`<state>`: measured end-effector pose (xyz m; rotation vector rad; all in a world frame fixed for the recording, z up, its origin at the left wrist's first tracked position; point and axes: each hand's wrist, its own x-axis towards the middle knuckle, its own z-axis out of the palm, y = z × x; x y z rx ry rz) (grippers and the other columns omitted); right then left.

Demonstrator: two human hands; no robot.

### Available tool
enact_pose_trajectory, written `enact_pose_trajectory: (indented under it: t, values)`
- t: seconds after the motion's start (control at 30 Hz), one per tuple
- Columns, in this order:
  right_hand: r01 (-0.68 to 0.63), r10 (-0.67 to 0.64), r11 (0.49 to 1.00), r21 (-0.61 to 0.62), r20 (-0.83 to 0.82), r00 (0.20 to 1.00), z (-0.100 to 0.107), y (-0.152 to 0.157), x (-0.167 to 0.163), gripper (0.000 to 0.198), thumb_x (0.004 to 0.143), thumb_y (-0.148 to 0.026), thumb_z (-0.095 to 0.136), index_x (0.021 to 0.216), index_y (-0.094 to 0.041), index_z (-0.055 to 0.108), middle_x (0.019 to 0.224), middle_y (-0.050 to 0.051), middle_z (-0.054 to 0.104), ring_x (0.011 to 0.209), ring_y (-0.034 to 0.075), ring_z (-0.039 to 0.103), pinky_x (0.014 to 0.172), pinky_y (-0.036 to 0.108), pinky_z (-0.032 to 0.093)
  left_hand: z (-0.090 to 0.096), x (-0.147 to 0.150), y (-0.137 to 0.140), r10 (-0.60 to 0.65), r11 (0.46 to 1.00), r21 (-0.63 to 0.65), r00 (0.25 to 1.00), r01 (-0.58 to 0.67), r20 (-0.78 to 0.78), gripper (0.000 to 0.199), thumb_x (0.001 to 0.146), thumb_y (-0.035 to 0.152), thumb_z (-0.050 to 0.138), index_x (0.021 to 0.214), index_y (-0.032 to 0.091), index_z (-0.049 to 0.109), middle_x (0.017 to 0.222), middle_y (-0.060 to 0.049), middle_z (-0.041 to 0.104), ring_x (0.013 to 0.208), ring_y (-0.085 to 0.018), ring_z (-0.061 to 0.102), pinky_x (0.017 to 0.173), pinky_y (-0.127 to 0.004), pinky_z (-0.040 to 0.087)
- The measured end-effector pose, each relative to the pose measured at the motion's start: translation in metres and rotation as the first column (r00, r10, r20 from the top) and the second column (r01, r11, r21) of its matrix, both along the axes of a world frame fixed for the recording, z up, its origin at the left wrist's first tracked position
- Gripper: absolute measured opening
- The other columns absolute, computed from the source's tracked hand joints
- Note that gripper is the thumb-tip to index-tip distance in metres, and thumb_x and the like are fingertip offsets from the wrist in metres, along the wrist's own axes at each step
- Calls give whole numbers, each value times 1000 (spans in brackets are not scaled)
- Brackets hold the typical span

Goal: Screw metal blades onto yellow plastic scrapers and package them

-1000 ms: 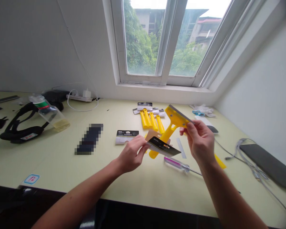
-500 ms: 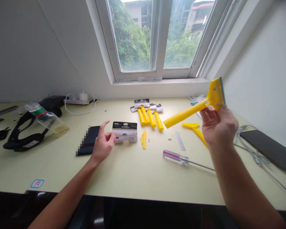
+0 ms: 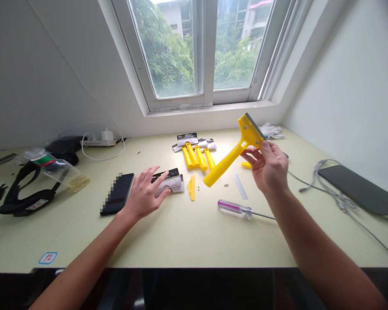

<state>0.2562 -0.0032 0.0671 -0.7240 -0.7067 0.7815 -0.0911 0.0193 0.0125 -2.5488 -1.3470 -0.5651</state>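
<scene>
My right hand (image 3: pixel 270 165) holds a yellow scraper (image 3: pixel 228 160) up above the table, gripping it near the head; its dark blade edge faces up and right. My left hand (image 3: pixel 144 193) has its fingers spread over a black-and-white cardboard package card (image 3: pixel 176 184), fingertips touching it. Right of the card lie a small yellow blade cover (image 3: pixel 192 187), tiny nuts (image 3: pixel 198 187), small screws (image 3: pixel 226 185) and a flat metal blade (image 3: pixel 240 186). A clear-handled screwdriver (image 3: pixel 234 209) rests nearer me. Another yellow scraper part (image 3: pixel 246 165) is mostly hidden behind my right hand.
Several yellow handles (image 3: pixel 198 158) lie against more package cards (image 3: pixel 187 139) under the window. On the left are a phone (image 3: pixel 118 193), a tilted plastic bottle (image 3: pixel 60 168) and a black strap (image 3: pixel 6 200). Cables (image 3: pixel 331 191) and a dark flat device (image 3: pixel 362 189) lie right.
The scraper in my right hand has moved left and tilted steeper. My left hand has changed from pinching the card's edge to spreading its fingers over it. The view has shifted slightly.
</scene>
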Motion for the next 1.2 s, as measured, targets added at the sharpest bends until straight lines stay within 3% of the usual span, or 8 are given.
enact_pose_trajectory:
  t: [0.27, 0.6, 0.73, 0.8, 0.87, 0.97, 1.07, 1.2]
  values:
    - [-165, 174, 980, -114, 74, 982, -13, -1, -18, 31, 80, -41, 69, 88, -20, 49, 68, -4, 61, 68, 13, 67, 71, 35, 62, -19, 14, 29, -245, 943, -251, 967, 219, -75, 44, 101, 34, 32, 144, 31, 46, 151, -5, 42, 141, -28, 35, 115, -53, 26]
    - [-334, 371, 905, -263, 107, 922, -25, -8, -41, 35, 80, -45, 69, 92, -19, 49, 68, 0, 67, 67, 15, 68, 72, 35, 62, -6, -13, 42, -269, 952, -183, 957, 247, -106, 51, 95, 39, 46, 145, 28, 43, 154, -9, 38, 144, -34, 29, 116, -63, 18]
    - [-368, 406, 888, -277, 93, 909, -29, -9, -49, 34, 81, -44, 69, 91, -19, 50, 69, 1, 67, 69, 15, 68, 72, 35, 61, 7, 3, 21, -248, 965, -47, 952, 260, 178, 44, 96, 33, 46, 137, 20, 53, 148, -14, 45, 141, -31, 34, 118, -57, 19]
    - [-385, 422, 879, -281, 84, 903, -32, -9, -57, 33, 82, -45, 68, 91, -19, 49, 69, 0, 66, 69, 15, 68, 74, 36, 61, 13, 23, 2, -215, 935, -172, 879, 312, 425, 41, 98, 35, 43, 134, 19, 55, 137, -15, 54, 132, -29, 46, 113, -52, 32]
    - [-400, 440, 872, -282, 94, 893, -33, -10, -65, 33, 83, -46, 67, 92, -19, 49, 71, -1, 66, 71, 14, 68, 76, 37, 60, 16, 48, -16, -122, 741, -444, 750, 504, 650, 43, 100, 39, 38, 137, 20, 49, 129, -15, 59, 116, -26, 58, 101, -47, 46]
    - [-394, 480, 856, -334, 234, 845, -30, -14, -67, 36, 87, -53, 58, 99, -19, 50, 77, 1, 66, 73, 16, 67, 74, 38, 59, 16, 79, -30, 141, 265, -554, 537, 789, 832, 42, 100, 44, 37, 131, 18, 46, 104, -11, 64, 79, -20, 68, 74, -38, 55]
    - [-157, 448, 875, -459, 640, 625, -22, -26, -49, 45, 90, -57, 49, 115, -19, 53, 89, 6, 68, 80, 20, 67, 73, 38, 56, 13, 84, -23, 302, 166, -467, 406, 868, 862, 31, 96, 41, 48, 112, 15, 53, 85, -4, 57, 57, -11, 58, 55, -26, 47]
    - [208, 426, 892, -401, 900, -91, -20, -56, -20, 47, 87, -52, 56, 118, -18, 60, 106, 12, 67, 97, 27, 63, 82, 40, 50, 14, 57, -3, 223, 234, -547, 503, 803, 835, 28, 91, 39, 56, 107, 15, 56, 87, -3, 58, 57, -8, 53, 52, -23, 42]
